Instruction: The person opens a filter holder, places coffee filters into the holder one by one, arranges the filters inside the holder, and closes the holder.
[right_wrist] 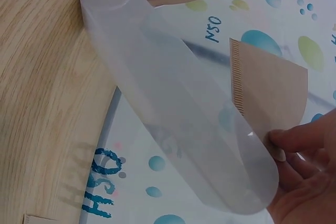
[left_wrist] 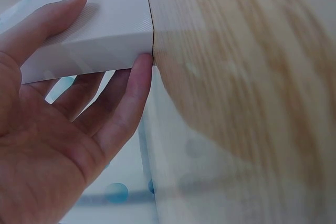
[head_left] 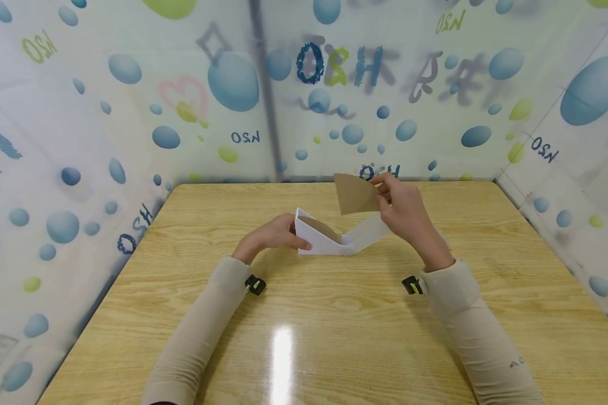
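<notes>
A white box (head_left: pixel 314 240) with a sloping open top stands on the table, and brown paper (head_left: pixel 325 228) shows inside it. My left hand (head_left: pixel 276 233) holds the box at its left end, thumb on the near side and fingers on the end wall. The translucent lid (right_wrist: pixel 178 124) is swung open toward the right. Above it, my right hand (head_left: pixel 404 207) pinches a brown paper coffee filter (right_wrist: pixel 273 87) between thumb and fingers. A crimped seam runs along one edge of that filter. The filter is out of the box.
The wooden table (head_left: pixel 334 326) has its far edge against a curtain (head_left: pixel 304 112) printed with blue and green drops. A small pale corner (right_wrist: pixel 39 219) of something shows at the bottom left of the right wrist view.
</notes>
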`<action>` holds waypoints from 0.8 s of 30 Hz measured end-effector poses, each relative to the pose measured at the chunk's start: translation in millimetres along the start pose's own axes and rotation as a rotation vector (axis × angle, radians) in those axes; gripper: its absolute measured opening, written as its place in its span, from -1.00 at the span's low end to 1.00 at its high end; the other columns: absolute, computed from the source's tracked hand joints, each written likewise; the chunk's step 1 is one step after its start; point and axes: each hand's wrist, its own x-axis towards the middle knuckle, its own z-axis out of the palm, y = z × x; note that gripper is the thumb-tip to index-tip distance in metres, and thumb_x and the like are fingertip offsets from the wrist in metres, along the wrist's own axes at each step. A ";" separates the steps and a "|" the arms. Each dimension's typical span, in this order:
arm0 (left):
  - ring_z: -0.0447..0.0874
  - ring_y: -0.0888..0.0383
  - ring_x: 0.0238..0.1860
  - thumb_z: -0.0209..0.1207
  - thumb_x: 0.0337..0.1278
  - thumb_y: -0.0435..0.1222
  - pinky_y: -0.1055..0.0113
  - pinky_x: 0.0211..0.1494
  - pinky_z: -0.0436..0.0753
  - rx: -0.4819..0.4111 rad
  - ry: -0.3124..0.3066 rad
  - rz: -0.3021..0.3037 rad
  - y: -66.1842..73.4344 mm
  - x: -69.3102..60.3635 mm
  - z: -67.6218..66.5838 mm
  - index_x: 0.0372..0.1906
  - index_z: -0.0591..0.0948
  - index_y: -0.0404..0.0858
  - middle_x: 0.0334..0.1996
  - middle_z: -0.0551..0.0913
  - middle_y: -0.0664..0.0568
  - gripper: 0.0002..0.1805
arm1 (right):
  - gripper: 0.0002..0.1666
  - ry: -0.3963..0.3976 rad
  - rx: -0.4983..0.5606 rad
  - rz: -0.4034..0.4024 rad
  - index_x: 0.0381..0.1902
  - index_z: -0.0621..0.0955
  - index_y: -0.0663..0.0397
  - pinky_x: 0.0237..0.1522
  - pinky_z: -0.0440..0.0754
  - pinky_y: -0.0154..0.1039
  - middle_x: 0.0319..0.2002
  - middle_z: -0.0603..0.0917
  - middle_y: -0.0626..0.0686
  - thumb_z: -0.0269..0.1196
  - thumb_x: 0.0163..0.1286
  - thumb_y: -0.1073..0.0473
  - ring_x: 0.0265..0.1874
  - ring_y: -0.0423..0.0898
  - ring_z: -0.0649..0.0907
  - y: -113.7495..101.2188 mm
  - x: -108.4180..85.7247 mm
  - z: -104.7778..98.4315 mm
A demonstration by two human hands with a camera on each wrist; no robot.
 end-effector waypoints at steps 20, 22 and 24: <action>0.69 0.16 -0.15 0.42 0.15 -0.33 0.33 -0.17 0.64 0.004 -0.002 -0.005 1.8 -0.8 0.2 0.15 0.61 -0.31 -0.01 0.76 -0.15 -0.55 | -0.69 -0.034 0.006 -0.002 0.12 0.59 0.28 -0.18 0.74 0.09 -0.16 0.77 0.31 0.15 0.46 0.47 -0.22 0.19 0.77 -3.7 -0.6 3.3; 0.69 0.16 -0.15 0.42 0.16 -0.33 0.33 -0.17 0.64 0.003 -0.002 -0.003 1.7 -0.9 0.1 0.15 0.61 -0.30 -0.01 0.76 -0.15 -0.55 | -0.69 -0.037 0.007 -0.002 0.12 0.60 0.27 -0.18 0.74 0.09 -0.15 0.77 0.30 0.15 0.46 0.46 -0.22 0.19 0.77 -3.5 -0.1 4.1; 0.69 0.16 -0.14 0.42 0.15 -0.33 0.33 -0.16 0.64 0.000 -0.003 -0.003 2.0 -1.2 0.0 0.15 0.61 -0.31 -0.01 0.76 -0.15 -0.54 | -0.69 -0.042 0.009 -0.002 0.12 0.60 0.26 -0.18 0.73 0.08 -0.16 0.77 0.30 0.14 0.46 0.46 -0.21 0.18 0.77 -3.3 0.3 5.3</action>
